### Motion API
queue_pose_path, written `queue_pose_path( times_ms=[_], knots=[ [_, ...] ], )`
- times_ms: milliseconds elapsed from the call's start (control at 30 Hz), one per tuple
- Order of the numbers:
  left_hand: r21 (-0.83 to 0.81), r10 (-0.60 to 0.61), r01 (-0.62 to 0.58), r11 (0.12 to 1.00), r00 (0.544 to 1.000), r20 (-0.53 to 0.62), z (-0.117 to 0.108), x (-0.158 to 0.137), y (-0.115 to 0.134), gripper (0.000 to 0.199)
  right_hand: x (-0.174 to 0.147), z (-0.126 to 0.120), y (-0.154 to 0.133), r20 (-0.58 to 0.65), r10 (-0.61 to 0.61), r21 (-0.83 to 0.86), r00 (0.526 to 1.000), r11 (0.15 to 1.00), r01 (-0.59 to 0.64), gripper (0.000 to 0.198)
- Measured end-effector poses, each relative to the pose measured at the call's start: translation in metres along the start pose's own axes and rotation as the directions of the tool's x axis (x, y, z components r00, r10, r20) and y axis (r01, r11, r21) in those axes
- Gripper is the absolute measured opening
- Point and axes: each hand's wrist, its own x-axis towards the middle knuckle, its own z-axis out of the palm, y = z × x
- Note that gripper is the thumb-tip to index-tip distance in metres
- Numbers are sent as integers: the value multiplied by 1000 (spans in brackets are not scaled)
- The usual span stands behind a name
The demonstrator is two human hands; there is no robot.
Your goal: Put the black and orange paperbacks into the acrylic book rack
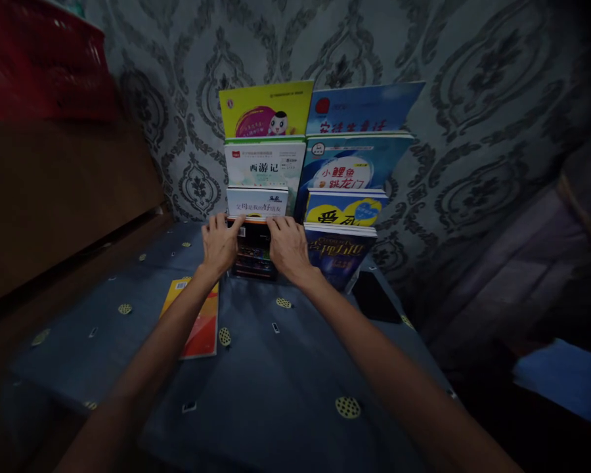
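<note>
My left hand (pixel 220 243) and my right hand (pixel 288 244) hold a dark book (pixel 254 253) by its two upper corners, fingers bent over the top edge. It stands upright at the front left of a tiered row of books. Behind it rise a pale book (pixel 257 202), a white and green book (pixel 263 164) and a yellow book (pixel 268 108). Just right of my right hand is a dark blue book (pixel 342 253). An orange and yellow book (pixel 204 322) lies flat on the table, partly covered by my left forearm.
A blue patterned cloth covers the table (pixel 256 381). More upright books, among them a blue book (pixel 364 108), stand at the back right. A flat black object (pixel 377 297) lies near the right edge. At the left is a brown box-like surface (pixel 64 197) under a red bag (pixel 44 66).
</note>
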Motion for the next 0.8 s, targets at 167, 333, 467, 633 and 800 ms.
queue_pose_path(
  times_ms=[167,333,467,633,800],
  knots=[
    [-74,-18,18,997,1000,2,3,5,-2,52,1,-3,0,31,-5,-19,1000,1000,5,40],
    [-149,-10,8,989,1000,-12,7,5,-7,53,1,-6,0,77,-9,-43,997,999,12,44],
    [-224,12,-17,975,1000,-27,10,5,-12,54,2,-7,-1,94,-10,-60,996,998,15,42],
    [-346,60,-73,935,997,-49,14,9,-22,54,3,-5,-1,124,-14,-80,992,997,24,40],
    [-453,113,-142,880,989,-91,25,-19,-70,69,2,-2,4,58,-60,-61,996,996,64,41]
  ],
)
